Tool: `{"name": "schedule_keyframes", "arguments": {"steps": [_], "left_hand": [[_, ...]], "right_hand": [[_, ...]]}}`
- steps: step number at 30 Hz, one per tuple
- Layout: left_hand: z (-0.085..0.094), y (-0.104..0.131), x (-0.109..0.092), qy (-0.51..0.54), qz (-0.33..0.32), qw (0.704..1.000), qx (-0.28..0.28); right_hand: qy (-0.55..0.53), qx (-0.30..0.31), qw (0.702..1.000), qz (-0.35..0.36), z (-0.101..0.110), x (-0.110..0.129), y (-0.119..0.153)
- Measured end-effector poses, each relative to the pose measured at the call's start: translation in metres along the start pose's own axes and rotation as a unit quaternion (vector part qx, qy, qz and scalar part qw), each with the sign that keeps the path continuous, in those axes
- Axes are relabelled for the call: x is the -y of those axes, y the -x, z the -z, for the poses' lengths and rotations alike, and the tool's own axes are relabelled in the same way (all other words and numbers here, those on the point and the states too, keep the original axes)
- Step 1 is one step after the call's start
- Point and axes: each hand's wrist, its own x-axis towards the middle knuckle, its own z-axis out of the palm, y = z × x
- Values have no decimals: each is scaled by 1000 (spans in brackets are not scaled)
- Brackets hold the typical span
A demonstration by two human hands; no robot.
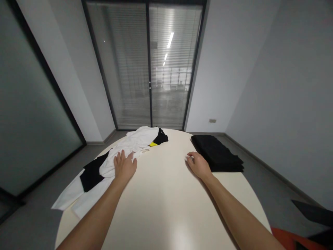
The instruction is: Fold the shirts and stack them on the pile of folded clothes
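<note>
Worktop (166, 198): pale, glossy, with a curved rim; bears two lots of cloth.

Lot one, along the left edge: loose garments, unfolded. White cloth (142, 138), crumpled and matt, runs up to the far edge. A black and yellow piece (161, 137) shows at its far end. Nearer, a black piece (92, 175) lies flat over white lengths (69, 192), which overhang the left edge.

Lot two, at the far right edge: black stack (217, 152), neatly folded, dark throughout, layers visible at its near right corner.

Left hand (125, 166): spread flat on the white cloth, gripping nothing. Right hand (199, 165): loosely curled, free of any load, just beside the black stack's left side; contact with the stack cannot be told.
</note>
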Motion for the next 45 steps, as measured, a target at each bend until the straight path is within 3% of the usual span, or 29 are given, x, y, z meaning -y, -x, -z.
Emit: {"name": "schedule_keyframes", "arguments": {"steps": [5, 8, 12, 14, 17, 20, 25, 31, 34, 38, 41, 45], "left_hand": [[-4, -2, 0, 23, -17, 999, -19], [3, -3, -4, 77, -42, 993, -75], [19, 2, -18, 176, -154, 963, -135], [26, 11, -30, 204, -236, 945, -98], [34, 30, -49, 210, -362, 908, 12], [41, 48, -65, 222, -443, 862, 106], [57, 70, -79, 241, -466, 827, 204], [75, 91, -92, 272, -491, 792, 240], [69, 89, -95, 290, -476, 806, 198], [44, 76, -89, 251, -346, 901, 77], [28, 70, -82, 196, -242, 947, 81], [34, 68, -81, 166, -246, 948, 112]], "right_hand": [[-56, 18, 998, -23, -1, -2, 1], [-77, 19, 996, -30, -3, -5, 2], [-87, 25, 995, -32, -3, -7, 2], [-87, 29, 995, -28, -1, -6, 3], [-85, 37, 995, -22, 1, -2, 3], [-92, 44, 995, -8, 2, 2, 4], [-124, 67, 988, 68, 5, 18, 8], [-133, 136, 961, 200, 5, 40, 17], [-116, 161, 949, 243, 5, 44, 20], [-147, 156, 946, 243, 9, 50, 20], [-172, 161, 939, 250, 11, 56, 19], [-181, 180, 929, 268, 14, 63, 18]]}}
